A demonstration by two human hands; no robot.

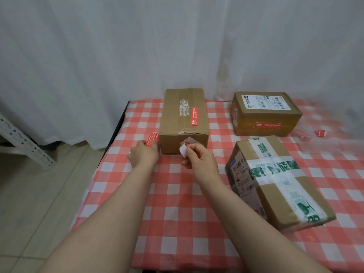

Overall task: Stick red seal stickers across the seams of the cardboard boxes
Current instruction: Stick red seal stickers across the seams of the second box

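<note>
A long brown cardboard box (182,123) stands in the middle of the table, one red seal sticker (194,116) stuck on its top. My left hand (143,153) holds a roll of red seal stickers (154,138) at the box's near left corner. My right hand (199,156) pinches a white backing strip with a bit of red sticker (185,147) against the box's near face. A second box (266,113) at the back right carries a red seal sticker (267,125) on its front side. A third box (275,182) with green-and-white tape lies tilted at the right.
A red-and-white checked cloth (177,213) covers the table. Loose red sticker pieces (320,133) lie at the far right. A white curtain (137,56) hangs behind. A grey metal rack leg (25,142) stands on the tiled floor (39,203) to the left.
</note>
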